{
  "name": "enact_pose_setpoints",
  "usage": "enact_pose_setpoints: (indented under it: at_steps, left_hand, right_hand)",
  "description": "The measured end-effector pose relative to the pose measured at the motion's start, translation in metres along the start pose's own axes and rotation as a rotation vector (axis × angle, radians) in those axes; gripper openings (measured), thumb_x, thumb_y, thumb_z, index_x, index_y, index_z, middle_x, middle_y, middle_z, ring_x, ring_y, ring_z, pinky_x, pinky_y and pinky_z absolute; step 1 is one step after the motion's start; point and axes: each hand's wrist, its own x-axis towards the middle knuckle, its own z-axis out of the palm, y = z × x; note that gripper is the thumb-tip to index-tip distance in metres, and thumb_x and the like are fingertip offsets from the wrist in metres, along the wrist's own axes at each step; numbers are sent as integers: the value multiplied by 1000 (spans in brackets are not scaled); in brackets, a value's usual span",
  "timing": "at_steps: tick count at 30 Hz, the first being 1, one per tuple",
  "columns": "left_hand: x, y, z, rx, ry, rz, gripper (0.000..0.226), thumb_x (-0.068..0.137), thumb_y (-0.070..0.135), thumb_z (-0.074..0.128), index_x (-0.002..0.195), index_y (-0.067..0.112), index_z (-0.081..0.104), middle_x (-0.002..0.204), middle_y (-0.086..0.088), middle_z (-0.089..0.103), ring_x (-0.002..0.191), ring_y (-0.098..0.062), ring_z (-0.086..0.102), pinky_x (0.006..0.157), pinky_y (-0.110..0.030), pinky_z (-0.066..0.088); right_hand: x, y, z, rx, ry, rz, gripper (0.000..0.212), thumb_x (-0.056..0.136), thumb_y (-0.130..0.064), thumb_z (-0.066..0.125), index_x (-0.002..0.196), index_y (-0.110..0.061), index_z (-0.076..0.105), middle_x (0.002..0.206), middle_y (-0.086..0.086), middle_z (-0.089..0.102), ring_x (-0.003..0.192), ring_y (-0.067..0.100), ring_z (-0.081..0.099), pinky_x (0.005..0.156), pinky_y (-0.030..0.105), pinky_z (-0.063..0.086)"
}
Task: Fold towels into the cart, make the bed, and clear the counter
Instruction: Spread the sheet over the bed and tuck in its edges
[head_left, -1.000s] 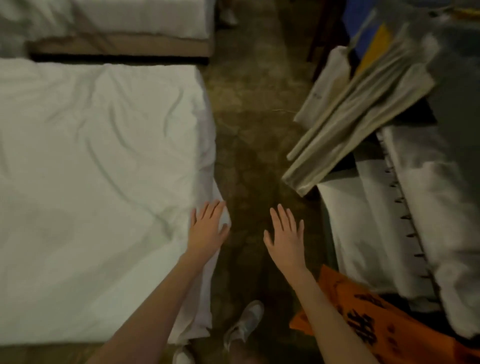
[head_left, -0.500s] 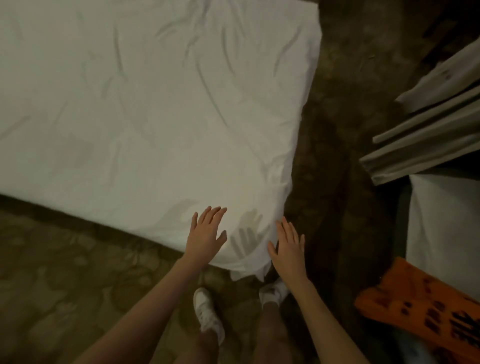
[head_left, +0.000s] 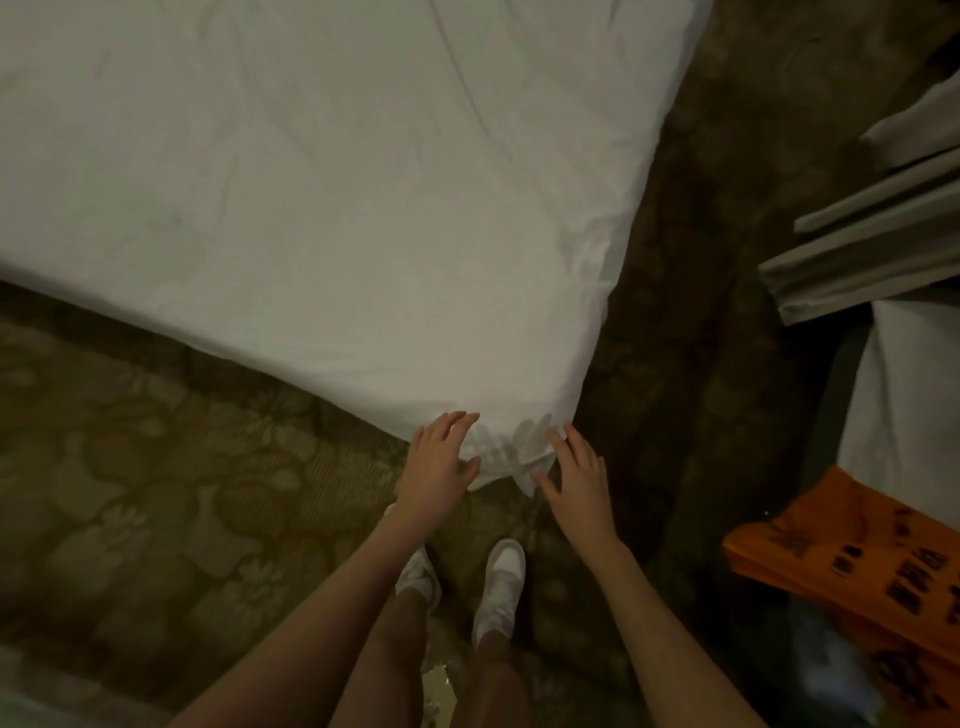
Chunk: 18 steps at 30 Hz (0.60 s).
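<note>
The bed (head_left: 311, 182) is filling the upper left of the view, covered by a white sheet (head_left: 395, 291) whose near corner is hanging down right between the two hands. The left hand (head_left: 439, 460) is reaching to the left side of that corner, its fingers stretched forward and slightly spread, the fingertips lying over the sheet's edge; whether they are pressing on the cloth cannot be told. The right hand (head_left: 574, 475) is reaching to the corner's right side, fingers straight and fanned apart, gripping nothing, its fingertips just beside the drooping tip of the sheet. Faint shadows of fingers are falling on the cloth between the hands.

The sheet is looking thin and soft, with long shallow creases running across its flat top and a pointed, limp fold at the corner. Below it, a carpet (head_left: 156, 493) with a dull green-brown flower pattern is spreading across the floor. Two white shoes (head_left: 501, 587) are standing on it just under the corner. At the right edge, a stack of folded pale cloth (head_left: 872, 249) is sticking out in flat, straight-edged layers, and below it an orange bag (head_left: 841, 566) with black marks is lying crumpled beside a smooth white surface (head_left: 909, 395).
</note>
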Motion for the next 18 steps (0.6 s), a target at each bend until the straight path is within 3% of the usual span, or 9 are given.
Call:
enact_pose_setpoints:
  at_steps: [5, 11, 18]
  left_hand:
    - [-12, -3, 50, -139, 51, -60, 47, 88, 13, 62, 133, 13, 50, 133, -6, 50, 120, -22, 50, 97, -33, 43]
    - [-23, -12, 113, -297, 71, -127, 45, 89, 17, 63, 131, 15, 50, 129, -2, 53, 116, -16, 52, 89, -22, 40]
    - [-4, -7, 136, -433, 272, -192, 26, 88, 19, 66, 111, 12, 57, 104, 10, 62, 97, -2, 56, 77, -12, 40]
  right_hand:
    - [3, 31, 27, 100, -13, -31, 57, 90, -23, 61, 142, -21, 38, 152, 2, 29, 139, 21, 29, 114, 39, 29]
    - [16, 63, 55, 214, 28, -29, 57, 87, -16, 66, 139, -14, 42, 144, 5, 42, 133, 20, 37, 111, 38, 34]
    - [48, 73, 88, 318, 165, 43, 27, 87, -17, 64, 111, -6, 58, 114, 7, 53, 106, 23, 52, 87, 41, 48]
